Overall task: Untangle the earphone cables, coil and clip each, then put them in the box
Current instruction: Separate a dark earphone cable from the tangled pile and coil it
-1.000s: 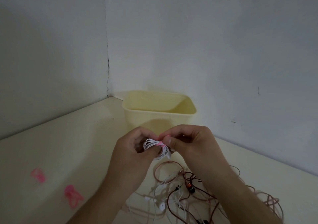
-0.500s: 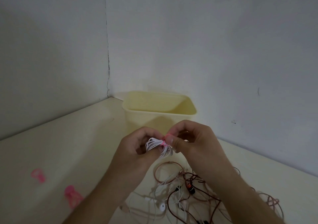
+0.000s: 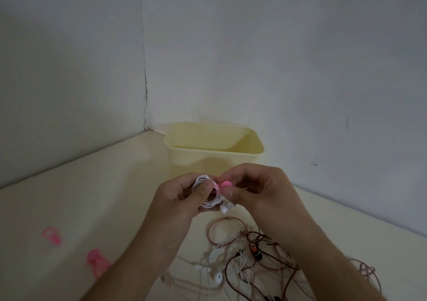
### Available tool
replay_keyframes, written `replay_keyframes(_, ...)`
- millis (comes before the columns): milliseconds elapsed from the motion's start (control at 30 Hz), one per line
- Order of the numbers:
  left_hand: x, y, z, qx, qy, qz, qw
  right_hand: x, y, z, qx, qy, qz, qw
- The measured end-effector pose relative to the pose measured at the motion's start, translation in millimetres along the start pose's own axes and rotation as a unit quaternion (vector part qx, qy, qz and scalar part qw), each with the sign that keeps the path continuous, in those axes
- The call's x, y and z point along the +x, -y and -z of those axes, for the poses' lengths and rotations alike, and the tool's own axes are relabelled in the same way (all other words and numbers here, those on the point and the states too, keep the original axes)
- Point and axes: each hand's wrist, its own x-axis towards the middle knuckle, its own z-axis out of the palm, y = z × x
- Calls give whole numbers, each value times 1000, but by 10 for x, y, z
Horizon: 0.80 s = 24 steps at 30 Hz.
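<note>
Pinching pink clip (image 3: 223,184), right hand (image 3: 258,190); left hand (image 3: 179,200) grip half-hides white coil (image 3: 209,202).

Plain indoor corner, bare grey walls (image 3: 277,57), cream tabletop (image 3: 80,196)

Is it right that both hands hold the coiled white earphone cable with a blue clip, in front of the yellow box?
Not quite: the clip is pink, not blue, as the head view shows. Both hands do hold the coiled white earphone cable in front of the yellow box.

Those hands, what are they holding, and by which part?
The left hand grips a coiled white earphone cable around its loops; the right hand pinches the pink clip on it.
</note>
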Motion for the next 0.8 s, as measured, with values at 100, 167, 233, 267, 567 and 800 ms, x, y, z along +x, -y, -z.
replay_keyframes(100,7,1,3,-5,4,-1,1000,6,-5,-8,-1,-16,-2,1000)
replay_keyframes(167,9,3,2,-4,8,-4,1000,2,-8,-6,-3,-23,-4,1000)
replay_keyframes(233,6,4,3,0,11,-5,1000,0,-14,-3,-10,-28,-6,1000)
replay_keyframes(267,6,6,2,3,13,-4,1000,1,-21,-2,-16,-29,-7,999)
replay_keyframes(567,18,-13,-22,-13,-22,8,1000,21,-47,23,11,-31,12,999)
replay_keyframes(800,29,-30,-27,5,-33,21,999,30,-52,53,33,-45,7,998)
